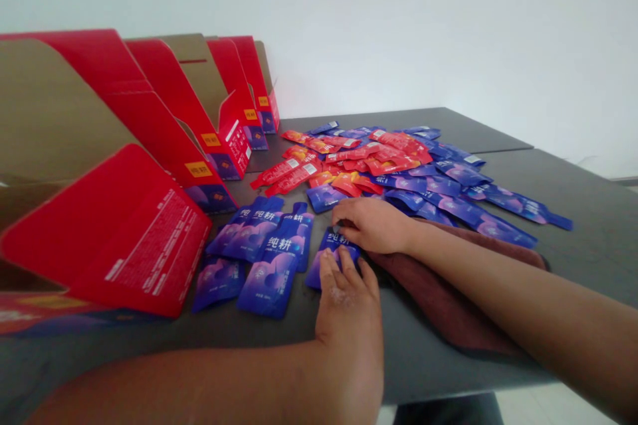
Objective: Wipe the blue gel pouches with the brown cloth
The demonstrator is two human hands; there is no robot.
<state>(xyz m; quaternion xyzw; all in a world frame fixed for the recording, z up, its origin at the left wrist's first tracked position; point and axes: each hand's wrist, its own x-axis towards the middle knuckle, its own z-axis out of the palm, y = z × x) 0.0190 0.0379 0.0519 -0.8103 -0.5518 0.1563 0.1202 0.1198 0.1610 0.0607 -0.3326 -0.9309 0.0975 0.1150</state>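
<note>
Currently a blue pouch [335, 243] lies on the table [593, 232], long axis pointing roughly away, its near part under the open left hand [350, 302], its far end at the curled right hand [377, 223], whose grip is unclear.

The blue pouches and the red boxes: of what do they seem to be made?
Blue pouches: probably plastic or foil film, slightly shiny, judging by their thin, flexible look. Red boxes: apparently cardboard, smoothly printed outside, plain brown inside, with folded flaps.

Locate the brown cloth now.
Head view, right of centre: the cloth lies on the dark grey table, partly hidden by the right forearm, nearer than the red-and-blue pouch pile.
</note>
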